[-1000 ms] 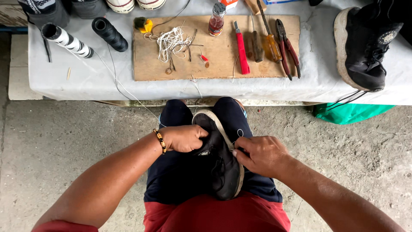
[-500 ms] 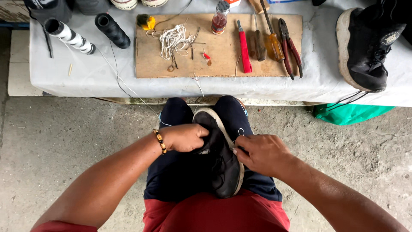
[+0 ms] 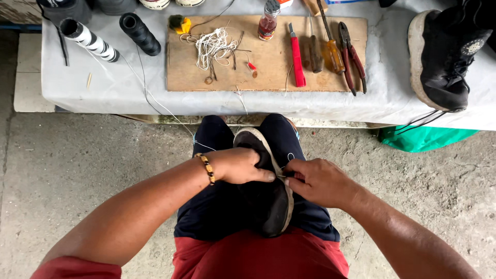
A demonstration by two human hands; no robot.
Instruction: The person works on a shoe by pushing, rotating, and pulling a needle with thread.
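Black shoe [image 3: 266, 199] clamped between the knees, long axis near to far, toe far; left hand [image 3: 238, 165] pressed closed over its upper from the left, right hand [image 3: 316, 181] pinching at the sole's right edge, both equally near.

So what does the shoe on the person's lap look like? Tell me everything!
The black shoe lies between the person's knees, toe pointing away toward the table. It looks like dark fabric, with a pale, worn sole edge curving around the toe and down the right side. The left hand presses on its upper; the right hand pinches at the sole edge, where a thin needle-like tip shows.
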